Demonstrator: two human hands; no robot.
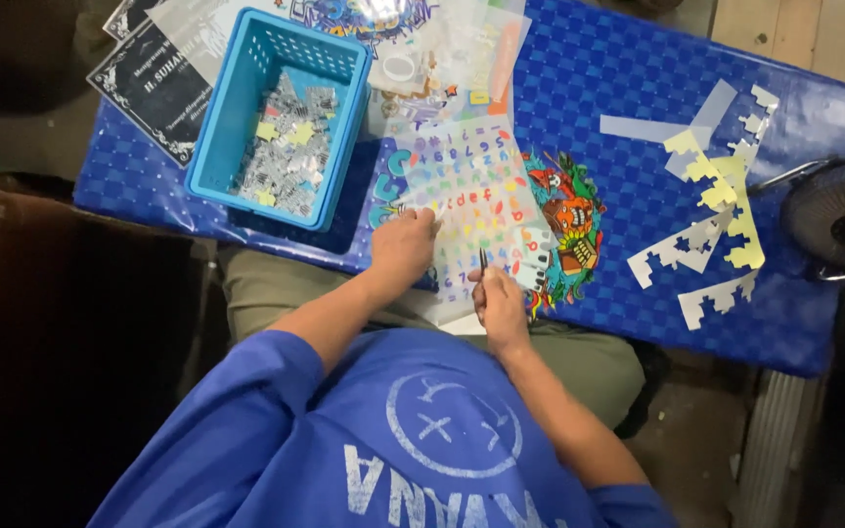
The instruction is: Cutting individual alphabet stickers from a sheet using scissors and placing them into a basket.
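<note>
Head view: left hand (401,244) presses flat, fingers spread, on a clear plastic sheet of small multicoloured letter stickers (471,200) lying on the blue chequered table (638,88); right hand (499,303) pinches thin dark tweezers (483,260), tip indistinct, over the sheet's near edge

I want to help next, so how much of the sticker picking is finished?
Done, it seems: stripped backing strips lie at one side of the blue table, and the blue basket holds many small pieces. In hand: the left hand presses down the sheet of colourful letters while the right hand works a thin tool on it. Left: most letters are still on that sheet.
</note>
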